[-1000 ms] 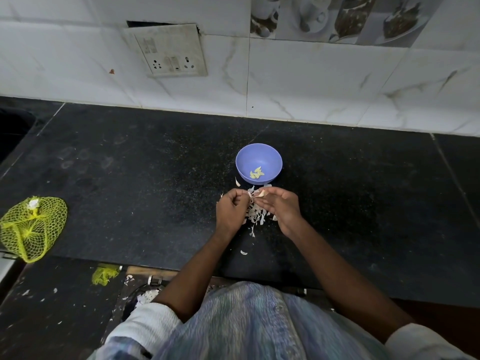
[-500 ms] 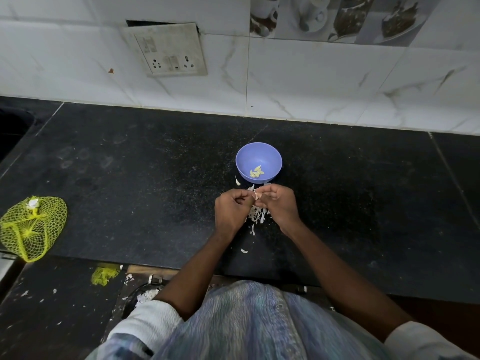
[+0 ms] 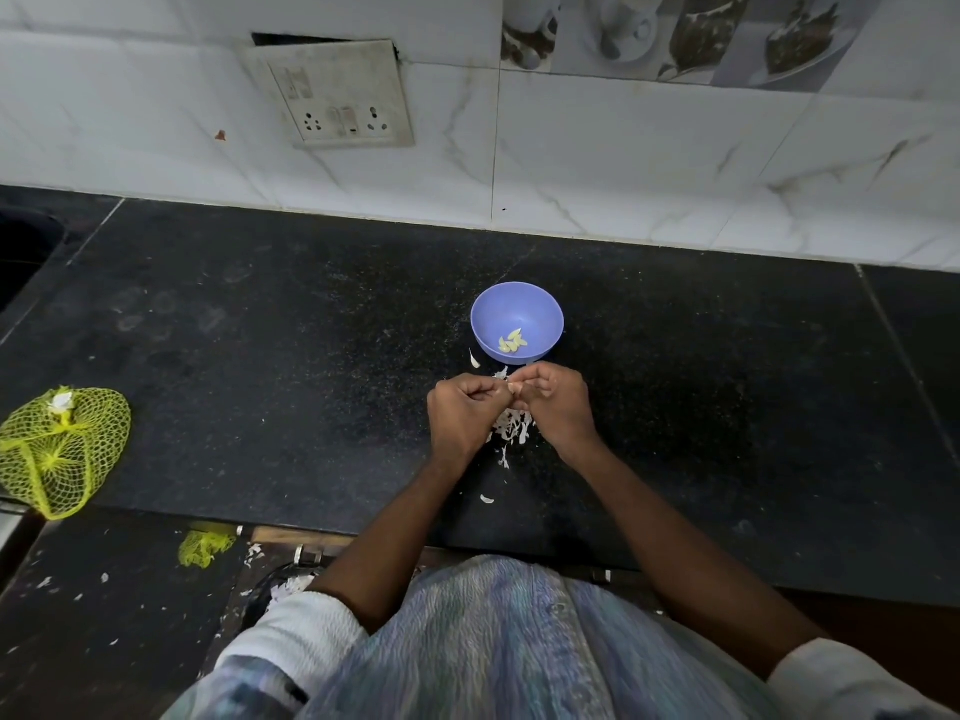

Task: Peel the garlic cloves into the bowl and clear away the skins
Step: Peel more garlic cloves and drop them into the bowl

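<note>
both hands pinching one garlic clove (image 3: 513, 389) just before blue bowl (image 3: 488, 324), skins (image 3: 511, 426) beneath, bare counter (image 3: 260, 356) either side

A small round lavender-blue plastic bowl (image 3: 517, 320) sits upright on the black counter, with a few pale peeled garlic cloves (image 3: 512, 341) lying at its bottom. Just in front of it, white papery garlic skins (image 3: 511, 427) lie scattered in a loose heap.

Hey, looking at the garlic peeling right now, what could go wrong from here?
1. The hands, left hand and right hand, work just in front of the bowl, so a loosened skin might drop in with the peeled cloves.
2. The loose skins lie near the counter edge; sweeping them could push some onto the floor.
3. The clove between the fingertips is barely visible and could slip.
</note>
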